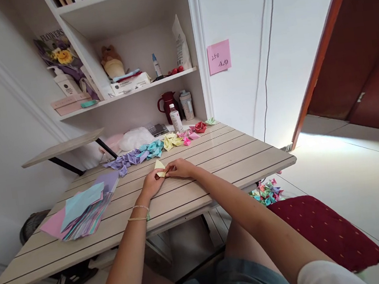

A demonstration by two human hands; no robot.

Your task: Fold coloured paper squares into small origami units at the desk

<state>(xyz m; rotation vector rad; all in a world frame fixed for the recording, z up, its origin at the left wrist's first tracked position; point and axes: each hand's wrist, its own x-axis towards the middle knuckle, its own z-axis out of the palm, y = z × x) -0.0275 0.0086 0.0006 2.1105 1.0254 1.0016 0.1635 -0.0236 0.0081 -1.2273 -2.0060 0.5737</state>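
Observation:
A small piece of folded pale yellow paper (159, 165) is held between my two hands over the middle of the table. My left hand (152, 183) grips its left and lower side, with the fingers closed. From the right, my right hand (180, 168) pinches the paper's edge with thumb and fingertips. One pointed corner of the paper sticks up beyond the fingers; the folds under them are hidden. Behind the hands lies a row of folded paper pieces: purple (127, 159), blue (152, 149), yellow (172, 140), pink (188, 135) and red (200, 126).
A fanned stack of coloured paper sheets (83, 212) lies on the table's left. At the back stand a white-capped bottle (175, 118), a dark red jug (168, 105) and a tumbler (186, 105). A red cushion (323, 231) is at right, near more folded pieces (267, 192) below.

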